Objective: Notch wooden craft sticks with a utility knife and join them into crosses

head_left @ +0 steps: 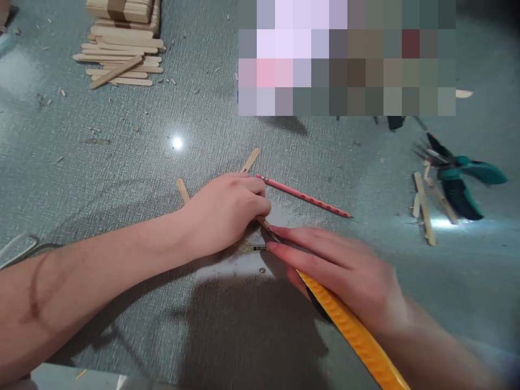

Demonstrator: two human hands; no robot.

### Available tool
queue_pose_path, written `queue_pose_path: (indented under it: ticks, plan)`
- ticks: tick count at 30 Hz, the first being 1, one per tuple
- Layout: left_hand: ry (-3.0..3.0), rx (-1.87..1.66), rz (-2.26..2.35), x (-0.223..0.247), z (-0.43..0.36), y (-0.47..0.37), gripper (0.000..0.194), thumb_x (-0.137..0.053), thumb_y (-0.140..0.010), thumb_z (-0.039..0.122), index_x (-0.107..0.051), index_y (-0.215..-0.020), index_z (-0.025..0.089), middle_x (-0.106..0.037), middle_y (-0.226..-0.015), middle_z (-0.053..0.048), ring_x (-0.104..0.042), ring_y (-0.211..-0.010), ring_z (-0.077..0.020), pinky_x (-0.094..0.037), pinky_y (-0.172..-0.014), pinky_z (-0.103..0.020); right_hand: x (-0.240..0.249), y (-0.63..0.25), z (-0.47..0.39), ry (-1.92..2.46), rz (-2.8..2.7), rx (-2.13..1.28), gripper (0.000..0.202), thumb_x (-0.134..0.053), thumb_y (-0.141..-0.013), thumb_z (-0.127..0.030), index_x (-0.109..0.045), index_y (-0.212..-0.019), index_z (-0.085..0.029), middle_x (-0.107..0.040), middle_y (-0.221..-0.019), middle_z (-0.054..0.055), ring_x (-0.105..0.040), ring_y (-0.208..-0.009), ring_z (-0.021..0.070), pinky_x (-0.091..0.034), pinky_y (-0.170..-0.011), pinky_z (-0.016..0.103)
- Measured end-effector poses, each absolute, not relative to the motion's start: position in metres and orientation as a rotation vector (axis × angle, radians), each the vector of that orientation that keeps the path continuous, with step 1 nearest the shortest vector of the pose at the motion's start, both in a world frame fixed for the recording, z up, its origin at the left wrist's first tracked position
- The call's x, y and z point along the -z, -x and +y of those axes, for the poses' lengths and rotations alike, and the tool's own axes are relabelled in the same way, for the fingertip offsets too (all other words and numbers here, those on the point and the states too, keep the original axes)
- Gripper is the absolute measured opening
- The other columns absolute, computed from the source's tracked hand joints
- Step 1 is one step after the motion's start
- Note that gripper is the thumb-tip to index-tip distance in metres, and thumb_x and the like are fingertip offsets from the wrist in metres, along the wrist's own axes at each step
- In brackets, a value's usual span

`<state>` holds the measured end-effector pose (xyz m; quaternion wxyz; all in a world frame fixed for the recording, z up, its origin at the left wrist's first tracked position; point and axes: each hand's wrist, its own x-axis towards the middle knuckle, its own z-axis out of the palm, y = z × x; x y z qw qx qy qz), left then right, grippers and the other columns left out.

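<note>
Gripping ridged yel. tool (357, 337) w/ R hand (345, 265), wood stick (264, 221) w/ L hand (233, 208)

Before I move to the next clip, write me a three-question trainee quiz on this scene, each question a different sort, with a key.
1. True or false: the pliers lie to the right of the pencil in the picture.
2. Which part of the person is on the yellow handle? A) left hand; B) right hand; C) neither.
3. Fill in: the banded sticks are in the picture's upper ____ part.

Key: 1 true; 2 B; 3 left.
</note>
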<state>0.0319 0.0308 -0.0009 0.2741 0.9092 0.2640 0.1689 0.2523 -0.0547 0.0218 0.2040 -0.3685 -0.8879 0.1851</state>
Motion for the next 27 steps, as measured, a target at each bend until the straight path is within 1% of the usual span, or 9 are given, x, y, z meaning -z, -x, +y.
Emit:
queue_pose_path:
  ticks: [3,5,10,16,21,24,27]
  plan:
    - [-2.468,-0.474,0.699,0.0024,0.031,-0.033,0.024,-0.054,-0.094,0.014,-0.073,-0.081,0.017,-0.068,-0.082,-0.003,-0.06,-0.08,-0.0162,-0.047,-0.079,-0.033,-0.0274,-0.2475,-0.0551,1.037,-2.522,-0.512,0.025,-0.054,-0.096,-0.013,-0.066,-0.118,-0.016,-0.072,-0.115,0.015,-0.072,-0.1,0.0259,-0.062,-0.078,0.034]
    - [-2.47,-0.476,0.698,0.0025,0.0312,-0.0333,0.023,-0.054,-0.093,0.014,-0.072,-0.079,0.017,-0.068,-0.082,-0.003,-0.06,-0.079,-0.016,-0.047,-0.078,-0.032,-0.0301,-0.2445,-0.0552,1.042,-2.541,-0.503,0.024,-0.052,-0.096,-0.012,-0.066,-0.116,-0.015,-0.072,-0.114,0.015,-0.072,-0.1,0.0252,-0.061,-0.075,0.031]
    - [-2.46,-0.479,0.705,0.0018,0.0312,-0.0337,0.025,-0.053,-0.093,0.012,-0.072,-0.078,0.017,-0.068,-0.082,-0.002,-0.059,-0.078,-0.0153,-0.047,-0.078,-0.032,-0.0331,-0.2422,-0.056,1.047,-2.52,-0.54,0.029,-0.051,-0.095,-0.011,-0.064,-0.12,-0.017,-0.072,-0.112,0.014,-0.073,-0.097,0.0245,-0.06,-0.073,0.031]
    - [-2.421,-0.45,0.715,0.0016,0.0313,-0.0334,0.019,-0.059,-0.09,0.013,-0.074,-0.08,0.018,-0.069,-0.083,-0.002,-0.06,-0.079,-0.0164,-0.047,-0.08,-0.034,-0.0327,-0.2426,-0.054,1.13,-2.427,-0.619,0.031,-0.055,-0.094,-0.013,-0.064,-0.121,-0.025,-0.074,-0.109,0.007,-0.074,-0.091,0.0227,-0.061,-0.071,0.031]
    - [-2.391,-0.43,0.724,0.0003,0.0318,-0.0336,0.02,-0.058,-0.091,0.014,-0.074,-0.08,0.019,-0.069,-0.082,-0.003,-0.061,-0.08,-0.0167,-0.047,-0.079,-0.033,-0.03,-0.2469,-0.0512,1.106,-2.407,-0.627,0.029,-0.049,-0.099,-0.018,-0.064,-0.121,-0.028,-0.076,-0.104,0.005,-0.074,-0.082,0.0206,-0.062,-0.07,0.031]
    - [-2.387,-0.425,0.725,0.0,0.0318,-0.0341,0.024,-0.056,-0.092,0.014,-0.074,-0.078,0.019,-0.069,-0.082,-0.003,-0.061,-0.079,-0.0163,-0.047,-0.078,-0.033,-0.0301,-0.2492,-0.0509,1.1,-2.438,-0.612,0.027,-0.048,-0.099,-0.019,-0.065,-0.118,-0.027,-0.075,-0.104,0.006,-0.074,-0.084,0.0205,-0.061,-0.07,0.03]
    - [-2.387,-0.421,0.734,0.0003,0.0317,-0.0347,0.025,-0.055,-0.093,0.014,-0.073,-0.077,0.019,-0.069,-0.081,-0.002,-0.06,-0.08,-0.0164,-0.047,-0.079,-0.033,-0.0309,-0.2507,-0.0519,1.098,-2.464,-0.606,0.025,-0.051,-0.097,-0.016,-0.066,-0.116,-0.025,-0.075,-0.103,0.006,-0.074,-0.083,0.0204,-0.06,-0.069,0.03]
